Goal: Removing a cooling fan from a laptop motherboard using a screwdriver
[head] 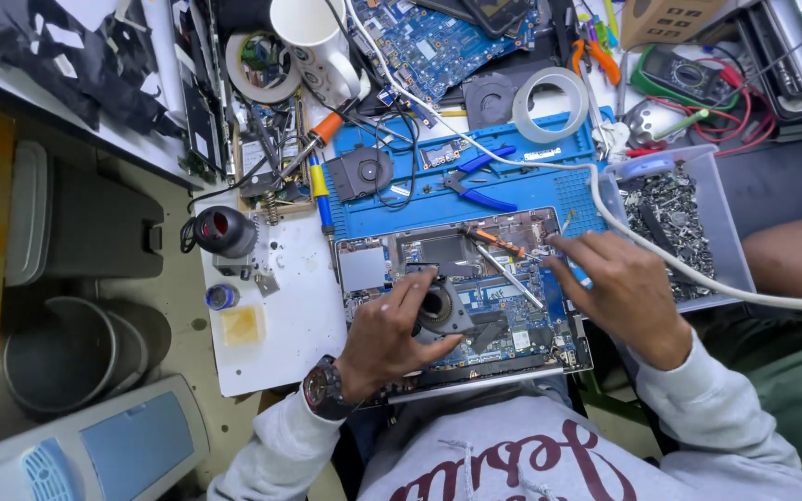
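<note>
Blue circuit board shows inside the opened laptop [461, 297], which lies flat on the desk [280, 325] right in front of me so both hands can work over it. My left hand [387, 339] has its fingers closed around the dark cooling fan [438, 311], holding it over the board's near half. My right hand [619, 288] rests curled at the laptop's right edge with fingertips down on the board, seemingly bracing; whether it pinches anything I cannot tell.
</note>
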